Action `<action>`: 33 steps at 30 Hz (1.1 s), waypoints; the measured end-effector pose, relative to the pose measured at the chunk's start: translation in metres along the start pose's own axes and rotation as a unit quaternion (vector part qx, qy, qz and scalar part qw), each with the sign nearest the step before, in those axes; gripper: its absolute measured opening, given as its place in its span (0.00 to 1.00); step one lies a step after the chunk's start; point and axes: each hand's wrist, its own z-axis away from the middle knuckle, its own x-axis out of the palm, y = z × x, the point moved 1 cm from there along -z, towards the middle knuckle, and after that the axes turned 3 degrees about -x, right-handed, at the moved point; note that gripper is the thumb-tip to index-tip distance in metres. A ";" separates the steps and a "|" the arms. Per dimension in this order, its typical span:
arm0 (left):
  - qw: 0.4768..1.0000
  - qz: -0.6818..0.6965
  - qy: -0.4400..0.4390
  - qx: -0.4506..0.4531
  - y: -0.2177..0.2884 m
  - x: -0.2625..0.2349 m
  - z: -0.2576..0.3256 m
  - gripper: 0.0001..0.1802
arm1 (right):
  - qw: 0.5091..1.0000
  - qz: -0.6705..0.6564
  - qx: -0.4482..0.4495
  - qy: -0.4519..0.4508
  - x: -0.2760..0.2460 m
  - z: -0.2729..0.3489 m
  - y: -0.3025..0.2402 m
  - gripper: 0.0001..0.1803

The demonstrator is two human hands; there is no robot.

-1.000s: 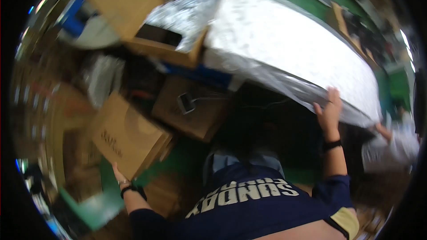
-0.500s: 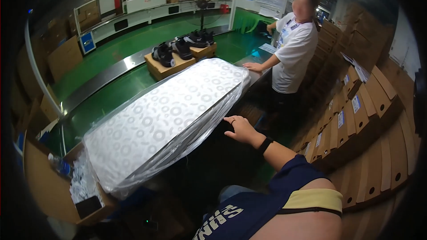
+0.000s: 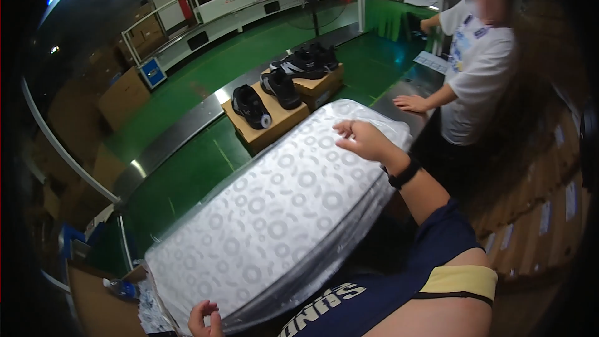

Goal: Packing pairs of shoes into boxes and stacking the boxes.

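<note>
Right hand (image 3: 362, 140) moved onto paper stack (image 3: 281, 212) top; left hand (image 3: 204, 319) reappeared.

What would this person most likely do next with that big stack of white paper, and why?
Probably curl the left hand under the near edge of the stack: only its fingers touch there, while the right hand lies flat on the far end, so neither hand truly holds it.

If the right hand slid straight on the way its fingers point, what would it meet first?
The right hand lies on the white patterned stack, fingers pointing left. It would likely cross the stack's edge, then meet the cardboard box carrying a black shoe, though depth is unclear.
</note>
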 end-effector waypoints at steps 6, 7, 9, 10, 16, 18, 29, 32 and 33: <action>0.972 -0.121 0.003 0.203 0.095 0.093 -0.132 0.09 | 0.993 0.056 -0.102 -0.012 0.070 -0.187 0.019 0.22; 0.968 -0.124 -0.028 0.217 0.104 0.112 -0.150 0.10 | 0.994 0.052 -0.100 0.006 0.089 -0.212 0.031 0.24; 0.963 -0.130 -0.072 0.227 0.113 0.139 -0.172 0.10 | 0.998 0.011 -0.056 0.014 0.126 -0.248 0.037 0.25; 0.961 -0.130 -0.086 0.228 0.117 0.150 -0.180 0.11 | 0.998 0.002 -0.062 0.010 0.144 -0.263 0.046 0.25; 0.929 -0.251 0.014 0.271 0.114 0.172 -0.198 0.18 | 0.988 -0.111 -0.095 -0.056 0.149 -0.284 0.030 0.11; 0.916 -0.291 0.043 0.272 0.107 0.164 -0.194 0.27 | 0.970 -0.167 -0.151 -0.089 0.091 -0.253 -0.015 0.13; 0.856 0.509 -0.038 -0.084 0.069 0.150 -0.146 0.26 | 0.782 -0.617 -0.060 -0.064 0.130 -0.126 -0.115 0.28; 0.833 0.500 -0.004 -0.236 0.016 0.118 -0.113 0.17 | 0.808 -0.552 0.149 -0.143 0.180 -0.116 -0.115 0.12; 0.901 0.373 0.041 -0.218 0.002 0.107 -0.107 0.18 | 0.839 -0.499 0.150 -0.155 0.190 -0.118 -0.105 0.12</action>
